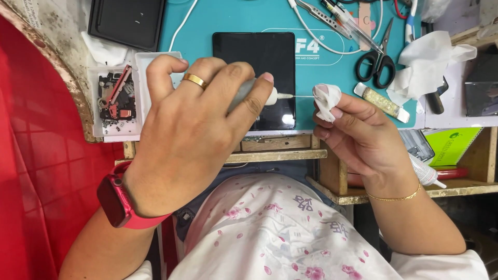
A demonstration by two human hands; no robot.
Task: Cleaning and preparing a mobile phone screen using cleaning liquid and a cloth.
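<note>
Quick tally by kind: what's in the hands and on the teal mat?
Grey glue tube with thin nozzle, held in left hand: 1
White wadded tissues: 2, one in right hand, one on the teal mat
Black flat phone: 1
Black-handled scissors: 1
Total: 5

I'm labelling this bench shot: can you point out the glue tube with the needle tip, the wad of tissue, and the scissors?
glue tube (271,96), head view, on its white nozzle cone.
wad of tissue (327,98), head view, on the crumpled middle.
scissors (377,62), head view, on the black handles.
</note>
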